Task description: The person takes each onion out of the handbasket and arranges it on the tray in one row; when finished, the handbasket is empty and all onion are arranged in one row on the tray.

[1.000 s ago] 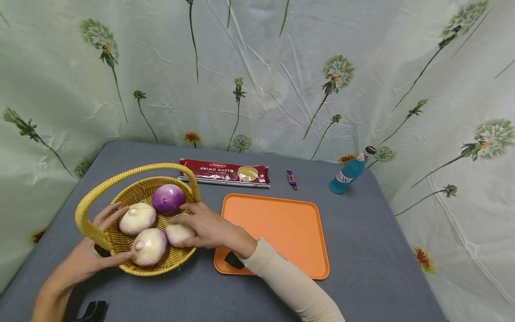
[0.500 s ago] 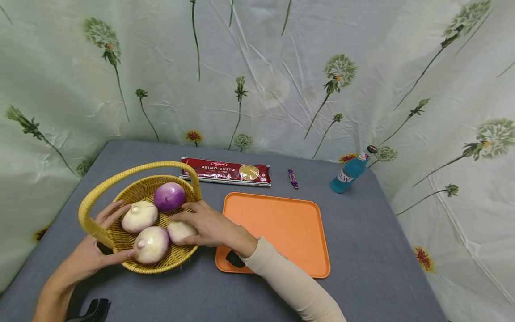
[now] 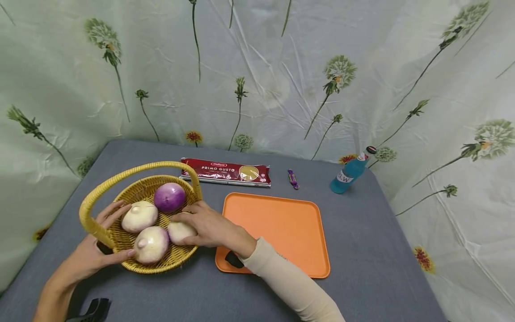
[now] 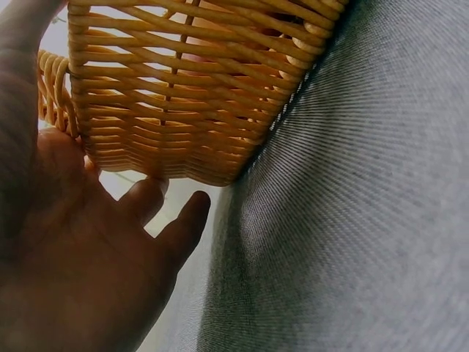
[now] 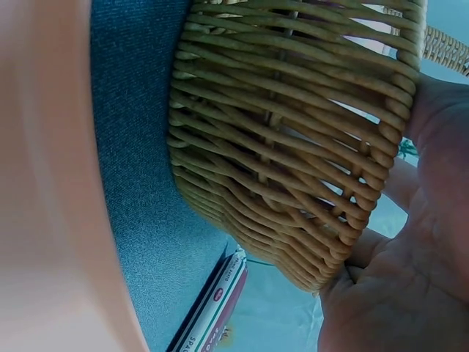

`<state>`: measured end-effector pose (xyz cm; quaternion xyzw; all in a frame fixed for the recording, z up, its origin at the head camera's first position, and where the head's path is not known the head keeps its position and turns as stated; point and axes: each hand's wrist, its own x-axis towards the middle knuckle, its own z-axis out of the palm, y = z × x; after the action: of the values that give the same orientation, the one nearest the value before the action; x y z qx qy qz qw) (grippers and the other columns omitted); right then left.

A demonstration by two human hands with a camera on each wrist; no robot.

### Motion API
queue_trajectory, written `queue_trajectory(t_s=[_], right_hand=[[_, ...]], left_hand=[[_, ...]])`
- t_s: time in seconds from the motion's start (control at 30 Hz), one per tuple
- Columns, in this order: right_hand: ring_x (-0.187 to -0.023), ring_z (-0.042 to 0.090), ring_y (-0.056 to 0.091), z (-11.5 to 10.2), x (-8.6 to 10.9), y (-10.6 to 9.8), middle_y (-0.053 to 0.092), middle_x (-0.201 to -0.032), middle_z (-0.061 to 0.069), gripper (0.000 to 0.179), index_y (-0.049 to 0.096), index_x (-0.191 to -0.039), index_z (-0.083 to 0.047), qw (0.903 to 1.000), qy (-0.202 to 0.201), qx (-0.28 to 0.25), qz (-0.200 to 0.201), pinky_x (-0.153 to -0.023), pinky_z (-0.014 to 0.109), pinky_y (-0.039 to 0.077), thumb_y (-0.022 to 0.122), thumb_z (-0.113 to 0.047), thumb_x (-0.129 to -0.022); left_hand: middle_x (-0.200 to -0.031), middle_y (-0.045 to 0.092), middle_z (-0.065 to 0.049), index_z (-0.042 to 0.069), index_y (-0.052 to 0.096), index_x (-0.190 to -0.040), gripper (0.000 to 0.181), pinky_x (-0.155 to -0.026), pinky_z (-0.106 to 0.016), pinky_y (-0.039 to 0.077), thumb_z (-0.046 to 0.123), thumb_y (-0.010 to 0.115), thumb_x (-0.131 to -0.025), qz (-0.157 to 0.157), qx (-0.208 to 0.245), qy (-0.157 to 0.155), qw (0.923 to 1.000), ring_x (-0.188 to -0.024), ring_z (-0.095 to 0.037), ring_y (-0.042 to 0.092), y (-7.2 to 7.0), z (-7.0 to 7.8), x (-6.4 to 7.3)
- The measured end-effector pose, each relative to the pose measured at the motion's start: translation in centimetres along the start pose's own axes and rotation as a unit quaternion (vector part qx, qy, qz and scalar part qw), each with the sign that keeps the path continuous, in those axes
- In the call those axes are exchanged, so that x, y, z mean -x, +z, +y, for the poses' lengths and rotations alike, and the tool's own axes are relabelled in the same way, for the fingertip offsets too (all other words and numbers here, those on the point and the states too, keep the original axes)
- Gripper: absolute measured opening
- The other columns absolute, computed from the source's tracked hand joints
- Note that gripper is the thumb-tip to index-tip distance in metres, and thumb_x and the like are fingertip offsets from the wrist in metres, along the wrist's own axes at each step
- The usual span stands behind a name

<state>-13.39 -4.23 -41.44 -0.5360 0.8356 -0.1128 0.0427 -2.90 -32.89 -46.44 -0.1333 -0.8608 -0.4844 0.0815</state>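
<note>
A yellow wicker basket [image 3: 141,188] with a tall handle stands on the grey table, left of centre. In it lie a purple onion [image 3: 169,197] and three white onions [image 3: 139,216]. My right hand [image 3: 206,226] reaches over the right rim, its fingers curled over the white onion [image 3: 179,231] nearest the tray. My left hand [image 3: 94,251] holds the near-left rim by the handle's base, thumb at the front beside another white onion [image 3: 151,244]. The left wrist view shows the basket wall [image 4: 198,88] against that hand [image 4: 88,257]. The right wrist view shows the basket [image 5: 293,147] and my right palm [image 5: 410,293].
An orange tray [image 3: 281,232] lies right of the basket, under my right forearm. Behind are a red pasta packet [image 3: 225,172], a small purple wrapped sweet [image 3: 292,178] and a blue bottle [image 3: 350,172] at the back right. A flowered cloth closes in the back and sides.
Both hands and the basket keep nearly the same place; only the view has shifted slightly.
</note>
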Motion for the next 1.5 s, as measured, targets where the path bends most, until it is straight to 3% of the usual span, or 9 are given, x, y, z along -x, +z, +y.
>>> queue_trajectory(t_s=[0.4, 0.63, 0.7, 0.83, 0.93, 1.13, 1.33, 1.5], right_hand=[[-0.116, 0.01, 0.056, 0.1, -0.1, 0.1, 0.067, -0.126, -0.002, 0.057, 0.063, -0.136, -0.019, 0.9994, -0.02, -0.011, 0.026, -0.105, 0.024, 0.034, 0.078, -0.039, -0.085], [-0.118, 0.009, 0.056, 0.1, 0.0, -0.3, 0.066, -0.127, -0.002, 0.055, 0.063, -0.135, -0.017, 0.9984, -0.028, -0.033, 0.038, -0.103, 0.024, 0.034, 0.078, -0.036, -0.085], [-0.119, 0.009, 0.056, 0.0, 0.2, -0.5, 0.066, -0.128, -0.001, 0.055, 0.063, -0.135, -0.017, 0.998, -0.029, -0.039, 0.039, -0.103, 0.025, 0.034, 0.078, -0.036, -0.086], [-0.121, 0.011, 0.055, -0.3, 0.6, -1.0, 0.065, -0.129, 0.0, 0.054, 0.063, -0.135, -0.016, 0.9972, -0.03, -0.044, 0.052, -0.103, 0.025, 0.034, 0.077, -0.037, -0.087], [-0.122, 0.012, 0.054, -0.5, 1.1, -1.4, 0.064, -0.131, 0.0, 0.054, 0.062, -0.135, -0.016, 0.9965, -0.029, -0.045, 0.064, -0.103, 0.025, 0.035, 0.077, -0.037, -0.088], [-0.12, 0.013, 0.054, -0.9, 1.9, -1.7, 0.063, -0.131, -0.001, 0.052, 0.062, -0.135, -0.017, 0.9949, -0.026, -0.052, 0.082, -0.102, 0.025, 0.035, 0.076, -0.037, -0.088], [-0.12, 0.014, 0.053, -1.0, 2.7, -2.1, 0.061, -0.133, 0.001, 0.052, 0.061, -0.135, -0.018, 0.9913, -0.013, -0.076, 0.107, -0.1, 0.023, 0.036, 0.076, -0.035, -0.088], [-0.119, 0.016, 0.053, -0.9, 3.7, -2.7, 0.058, -0.135, 0.003, 0.052, 0.061, -0.136, -0.019, 0.9861, -0.001, -0.114, 0.121, -0.098, 0.021, 0.04, 0.076, -0.033, -0.089]], left_hand=[[-0.162, 0.018, 0.002, 0.008, 0.034, -0.156, 0.102, -0.103, -0.005, 0.006, -0.004, 0.083, -0.067, 0.003, 0.002, -0.003, 1.0, -0.147, 0.003, 0.006, 0.0, 0.0, 0.0], [-0.164, 0.011, 0.004, 0.013, 0.03, -0.158, 0.102, -0.117, -0.034, -0.008, -0.002, 0.082, -0.072, -0.006, 0.013, -0.028, 0.9995, -0.148, 0.002, 0.001, 0.1, 0.0, 0.3], [-0.163, 0.012, 0.003, 0.012, 0.031, -0.158, 0.102, -0.117, -0.032, -0.007, -0.002, 0.082, -0.07, -0.001, 0.013, -0.024, 0.9996, -0.148, 0.002, 0.002, 0.2, -0.1, 0.3], [-0.162, 0.014, 0.003, 0.009, 0.033, -0.156, 0.102, -0.11, -0.014, 0.0, -0.003, 0.083, -0.068, 0.004, 0.006, -0.014, 0.9999, -0.146, 0.004, 0.005, 0.2, -0.1, 0.2], [-0.162, 0.014, 0.004, 0.009, 0.033, -0.156, 0.102, -0.103, -0.007, 0.005, -0.003, 0.083, -0.068, 0.003, 0.001, -0.014, 0.9999, -0.146, 0.005, 0.005, 0.1, 0.0, 0.2], [-0.163, 0.012, 0.005, 0.01, 0.03, -0.158, 0.104, -0.107, -0.01, 0.002, -0.004, 0.083, -0.07, -0.004, 0.003, -0.021, 0.9998, -0.147, 0.006, 0.002, 0.1, 0.0, 0.1], [-0.164, 0.014, 0.0, 0.006, 0.031, -0.157, 0.111, -0.103, -0.004, 0.006, -0.005, 0.087, -0.061, 0.006, -0.009, 0.003, 0.9999, -0.146, 0.002, 0.006, -0.1, -0.2, -0.2], [-0.166, 0.008, -0.005, 0.006, 0.029, -0.158, 0.119, -0.106, -0.009, 0.002, -0.003, 0.09, -0.056, 0.003, -0.015, 0.015, 0.9998, -0.147, -0.001, 0.004, -0.2, -0.2, -0.4]])
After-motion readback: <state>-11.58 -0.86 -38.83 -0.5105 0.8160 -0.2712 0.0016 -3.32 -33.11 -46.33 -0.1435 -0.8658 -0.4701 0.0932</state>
